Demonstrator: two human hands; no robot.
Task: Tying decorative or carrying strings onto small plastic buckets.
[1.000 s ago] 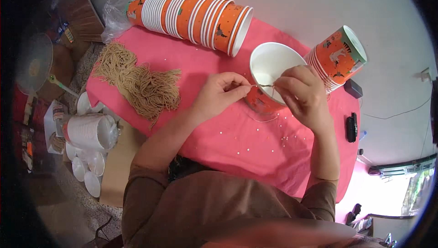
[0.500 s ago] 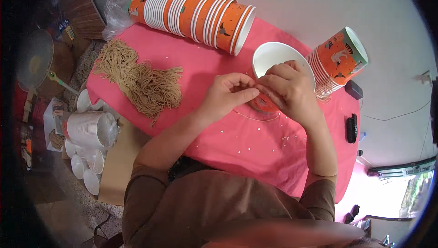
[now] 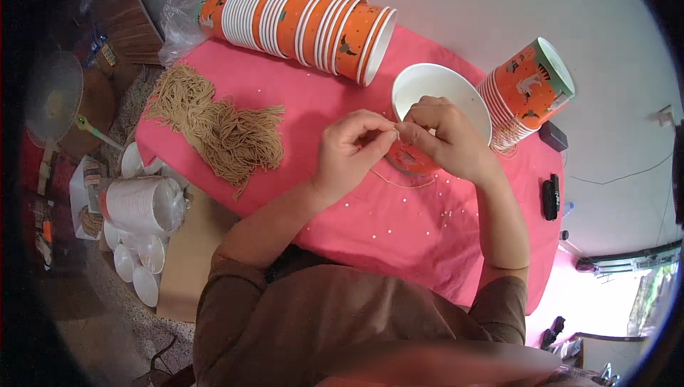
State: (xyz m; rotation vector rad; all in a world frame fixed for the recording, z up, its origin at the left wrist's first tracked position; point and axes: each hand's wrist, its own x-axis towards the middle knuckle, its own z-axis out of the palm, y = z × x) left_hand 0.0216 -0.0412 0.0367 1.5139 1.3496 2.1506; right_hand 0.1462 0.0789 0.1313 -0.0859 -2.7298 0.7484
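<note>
Tan thin curved cord (image 3: 407,187), four o'clock from left hand (image 3: 349,150) | right hand (image 3: 446,138), three o'clock | both pinched closed, contents unclear | likely fine cord-work; next needs steady fingertips

Daylight comes in at the lower right, where a bright opening (image 3: 611,305) burns out to plain white. From where I stand, the pink bench (image 3: 342,220) sits in soft, fairly even light, a mild shadow lying under the toppled cup stack, while the floor (image 3: 135,319) on the left sinks into dimness. Fine detail between the hands (image 3: 450,143) blurs; edges bend toward black, and a reddish smear (image 3: 442,365) at bottom is unfocused.
</note>
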